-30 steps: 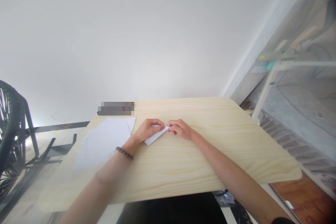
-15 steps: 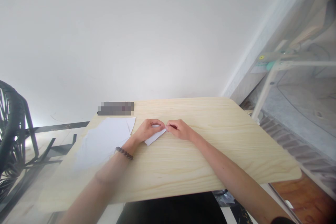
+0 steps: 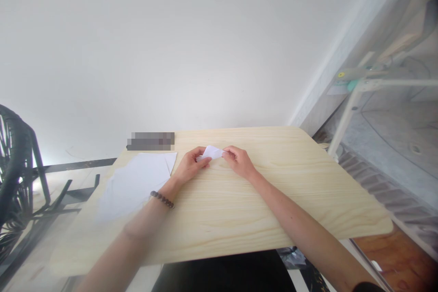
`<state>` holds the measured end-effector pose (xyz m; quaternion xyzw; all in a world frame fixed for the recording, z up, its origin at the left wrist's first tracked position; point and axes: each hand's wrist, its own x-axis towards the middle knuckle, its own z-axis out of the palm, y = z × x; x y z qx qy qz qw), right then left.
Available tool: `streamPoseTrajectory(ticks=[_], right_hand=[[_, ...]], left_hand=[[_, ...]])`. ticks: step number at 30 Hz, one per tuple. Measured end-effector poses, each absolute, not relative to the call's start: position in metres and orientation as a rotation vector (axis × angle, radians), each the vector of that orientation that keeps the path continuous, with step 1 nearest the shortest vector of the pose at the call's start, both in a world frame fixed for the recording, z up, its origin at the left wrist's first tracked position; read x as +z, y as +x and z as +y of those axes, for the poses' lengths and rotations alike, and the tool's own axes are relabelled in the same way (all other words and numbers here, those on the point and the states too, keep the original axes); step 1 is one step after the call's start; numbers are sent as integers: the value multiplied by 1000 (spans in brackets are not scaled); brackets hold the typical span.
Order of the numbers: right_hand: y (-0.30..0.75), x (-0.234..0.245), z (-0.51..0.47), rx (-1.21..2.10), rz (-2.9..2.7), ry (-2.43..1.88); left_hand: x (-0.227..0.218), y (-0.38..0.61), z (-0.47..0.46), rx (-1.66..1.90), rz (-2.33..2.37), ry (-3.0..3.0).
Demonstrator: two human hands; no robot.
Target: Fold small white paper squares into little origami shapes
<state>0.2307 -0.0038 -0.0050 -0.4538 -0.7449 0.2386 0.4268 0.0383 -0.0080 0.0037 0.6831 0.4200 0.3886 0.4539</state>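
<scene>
A small folded white paper [image 3: 212, 151] is held between both hands just above the light wooden table [image 3: 239, 210]. My left hand [image 3: 190, 166], with a dark bead bracelet on its wrist, pinches the paper's left end. My right hand [image 3: 239, 162] pinches the right end with thumb and fingers closed. The paper is lifted a little off the tabletop, near the table's far middle.
A stack of white paper sheets [image 3: 133, 182] lies on the table to the left of my hands. A dark wire chair [image 3: 17, 178] stands at the far left. A white metal frame [image 3: 359, 100] stands to the right beyond the table edge.
The folded paper lay flat on the table under my fingers; now both hands have raised it and moved it a bit farther away, turned toward the far edge.
</scene>
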Motion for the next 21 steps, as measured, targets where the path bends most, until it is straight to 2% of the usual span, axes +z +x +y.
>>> streamPoseTrajectory(ticks=[3,9,21], right_hand=[[229,-5,-3,586,-1877,-1083],[232,-12,1,624,-1759,-1149],[230,-8,-4,664,-1806,-1060]], left_hand=[[2,39,-8,941,1027,1715],[1,39,-7,1139,972,1571],[2,39,-8,1002,1045,1639]])
